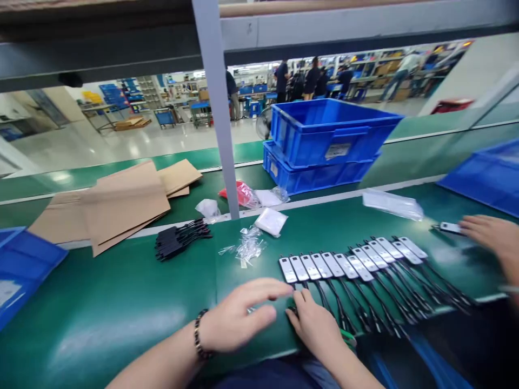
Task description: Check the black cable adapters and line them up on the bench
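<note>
My left hand (239, 316), with a beaded bracelet at the wrist, hovers over the green bench with fingers stretched out and thumb apart. Its fingertips come close to my right hand (315, 323). The fingers of my right hand are pinched on a dark piece that looks like the black cable below the leftmost device; most of it is hidden. A row of small flat silver-and-black devices (310, 267) lies side by side, their black cables (389, 300) trailing toward the front edge. Small clear plastic pieces (248, 246) lie in a loose pile beyond my left hand.
A co-worker's hand (488, 232) touches another device (450, 228) at right. Black cabled parts (178, 240) are bundled left. Behind stand cardboard sheets (125, 205), an upright post (219, 108), stacked blue bins (336, 135) and plastic bags (271, 221). More blue bins (490, 173) flank the bench.
</note>
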`<state>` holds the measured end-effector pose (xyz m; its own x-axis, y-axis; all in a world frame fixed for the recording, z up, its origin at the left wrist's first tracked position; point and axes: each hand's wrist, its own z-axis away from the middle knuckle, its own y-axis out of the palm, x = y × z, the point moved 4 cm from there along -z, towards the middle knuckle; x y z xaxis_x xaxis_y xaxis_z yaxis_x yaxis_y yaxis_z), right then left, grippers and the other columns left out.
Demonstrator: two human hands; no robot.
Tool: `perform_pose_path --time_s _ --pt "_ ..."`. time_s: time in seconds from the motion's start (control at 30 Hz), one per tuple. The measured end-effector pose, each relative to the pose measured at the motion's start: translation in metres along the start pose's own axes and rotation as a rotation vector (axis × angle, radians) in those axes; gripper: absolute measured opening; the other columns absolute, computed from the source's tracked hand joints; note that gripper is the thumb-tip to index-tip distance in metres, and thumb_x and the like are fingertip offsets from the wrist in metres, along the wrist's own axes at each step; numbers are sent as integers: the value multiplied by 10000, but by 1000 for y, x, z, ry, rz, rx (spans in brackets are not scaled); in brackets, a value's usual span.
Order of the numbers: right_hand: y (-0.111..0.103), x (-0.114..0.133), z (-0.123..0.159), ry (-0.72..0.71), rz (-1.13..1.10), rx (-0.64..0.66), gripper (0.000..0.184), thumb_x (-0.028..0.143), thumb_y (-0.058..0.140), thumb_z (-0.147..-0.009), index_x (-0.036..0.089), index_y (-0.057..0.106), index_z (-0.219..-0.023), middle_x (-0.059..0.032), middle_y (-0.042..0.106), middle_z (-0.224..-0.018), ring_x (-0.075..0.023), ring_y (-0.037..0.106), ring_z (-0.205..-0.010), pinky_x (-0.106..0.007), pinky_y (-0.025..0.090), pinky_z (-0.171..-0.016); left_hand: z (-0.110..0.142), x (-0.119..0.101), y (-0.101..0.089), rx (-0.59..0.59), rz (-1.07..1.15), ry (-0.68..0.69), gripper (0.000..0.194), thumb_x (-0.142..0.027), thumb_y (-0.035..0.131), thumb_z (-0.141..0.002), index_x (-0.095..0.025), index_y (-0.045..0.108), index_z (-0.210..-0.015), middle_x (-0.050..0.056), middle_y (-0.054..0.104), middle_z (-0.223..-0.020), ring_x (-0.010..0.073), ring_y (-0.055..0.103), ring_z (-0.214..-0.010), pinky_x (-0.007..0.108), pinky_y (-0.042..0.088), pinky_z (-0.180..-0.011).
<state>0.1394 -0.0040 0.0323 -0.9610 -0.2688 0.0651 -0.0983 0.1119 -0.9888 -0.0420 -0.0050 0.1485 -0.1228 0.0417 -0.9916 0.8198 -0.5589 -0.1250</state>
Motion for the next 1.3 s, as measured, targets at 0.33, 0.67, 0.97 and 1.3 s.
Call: perform_pose_path --time_s 0.33,0.67,0.97,1.3 --pt "-30 -93 -8 347 51 -48 316 413 370 -801 160 469 -963 -91 519 -894 -185 567 -659 -268 393 -532 -79 125 59 -206 578 -351 543 -531 411 -743 -278 360 -1221 41 369 -1267 152 475 -917 303 366 -804" --pt "-18 -222 -6 675 19 286 565 407 417 -718 104 362 -1192 -181 493 -1022 -280 564 -829 -341 409 -638 -81 122 75 -221 620 -419 486 -539 406 -739 -265 415 -1140 54 394 -1209 158 490 -895 304 373 -782" --pt "-6 -263 -17 564 -11 318 482 379 472 -709 167 469 -1142 -144 489 -1066 -250 560 -852 -328 418 -684 -93 119 105 -214 728 -440 497 -531 445 -716 -265 409 -1135 57 405 -1174 130 503 -830 298 374 -790" --pt "-8 -316 -46 501 -53 294 570 348 611 -609 189 493 -1143 -119 538 -1068 -249 546 -898 -309 400 -744 -132 110 138 -236 746 -431 566 -524 474 -696 -272 363 -1191 55 370 -1214 134 496 -850 285 376 -790"
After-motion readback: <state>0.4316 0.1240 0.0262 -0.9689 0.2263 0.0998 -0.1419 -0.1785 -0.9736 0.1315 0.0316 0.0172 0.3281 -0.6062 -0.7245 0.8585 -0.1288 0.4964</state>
